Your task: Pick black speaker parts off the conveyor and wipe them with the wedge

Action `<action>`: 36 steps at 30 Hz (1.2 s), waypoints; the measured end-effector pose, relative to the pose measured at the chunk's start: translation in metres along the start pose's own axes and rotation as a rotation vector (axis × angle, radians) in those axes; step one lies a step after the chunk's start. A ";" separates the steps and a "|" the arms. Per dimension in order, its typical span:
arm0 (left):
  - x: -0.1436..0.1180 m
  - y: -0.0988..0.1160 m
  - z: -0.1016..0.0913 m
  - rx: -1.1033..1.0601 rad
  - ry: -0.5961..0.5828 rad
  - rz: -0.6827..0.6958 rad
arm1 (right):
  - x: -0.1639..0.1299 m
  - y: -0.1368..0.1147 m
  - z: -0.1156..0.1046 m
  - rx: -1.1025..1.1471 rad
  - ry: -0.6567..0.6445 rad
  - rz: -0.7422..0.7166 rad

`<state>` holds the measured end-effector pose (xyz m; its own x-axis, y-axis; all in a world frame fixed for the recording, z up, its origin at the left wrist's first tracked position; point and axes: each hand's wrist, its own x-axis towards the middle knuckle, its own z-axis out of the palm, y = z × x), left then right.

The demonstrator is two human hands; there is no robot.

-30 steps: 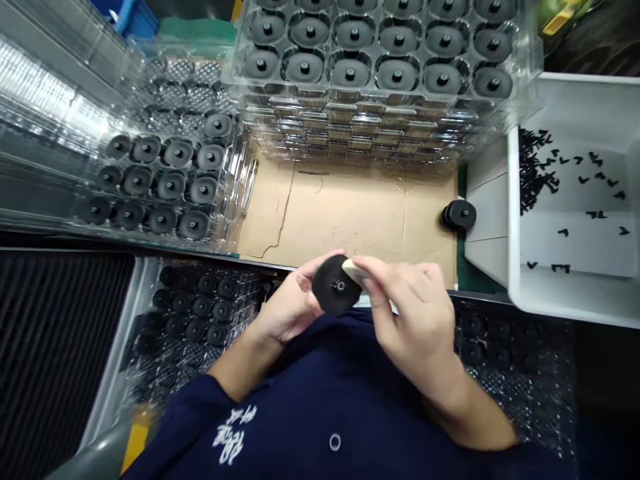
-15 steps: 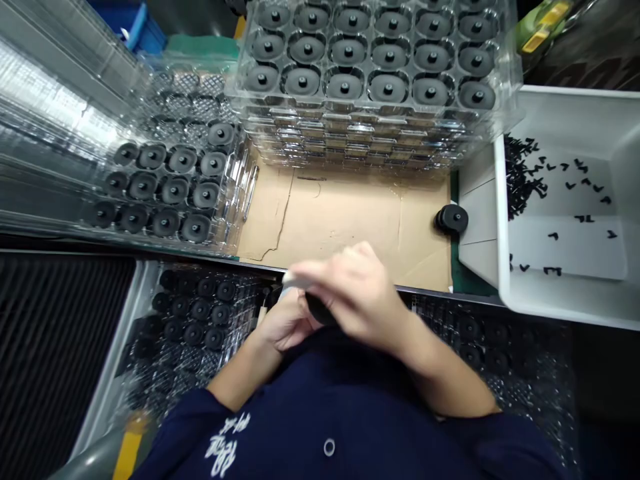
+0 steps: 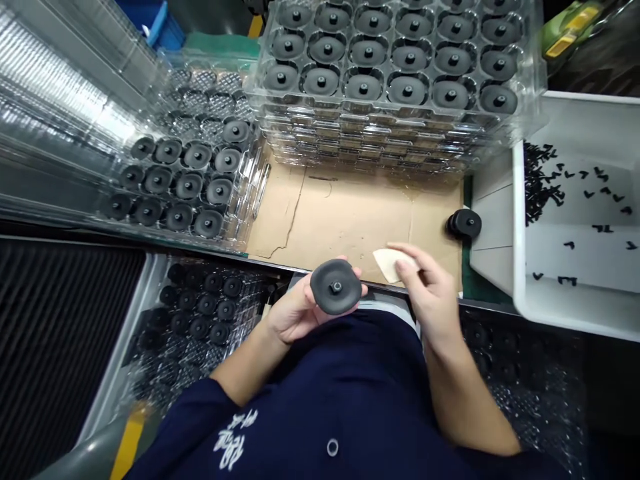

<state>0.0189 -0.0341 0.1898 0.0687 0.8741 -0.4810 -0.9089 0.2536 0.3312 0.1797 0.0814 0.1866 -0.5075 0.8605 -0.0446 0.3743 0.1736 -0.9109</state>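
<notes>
Two hands at cardboard sheet [image 3: 350, 213] near edge | left hand [image 3: 295, 310]: fingers curled round round black rubber disc with centre stud [image 3: 335, 287], held just off that edge | right hand [image 3: 430, 290]: fingertips pinching beige wedge-shaped pad [image 3: 389, 263] over near-right corner | one loose black disc [image 3: 465, 223] at right edge

The person is wearing a dark navy top [image 3: 320, 400], short sleeves ending above the elbows and leaving both forearms bare. White characters [image 3: 235, 432] are showing at seven o'clock on the chest, a small round ring [image 3: 333, 447] sitting at six o'clock.
</notes>
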 end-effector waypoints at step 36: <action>0.010 -0.008 -0.014 0.666 -0.125 0.669 | 0.027 0.081 0.042 -0.398 0.063 -0.017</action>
<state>0.0213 -0.0330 0.1706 -0.3024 0.9517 0.0538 -0.3569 -0.1654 0.9194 0.1640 0.0984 0.0946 -0.4724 0.8814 0.0053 0.6443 0.3494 -0.6803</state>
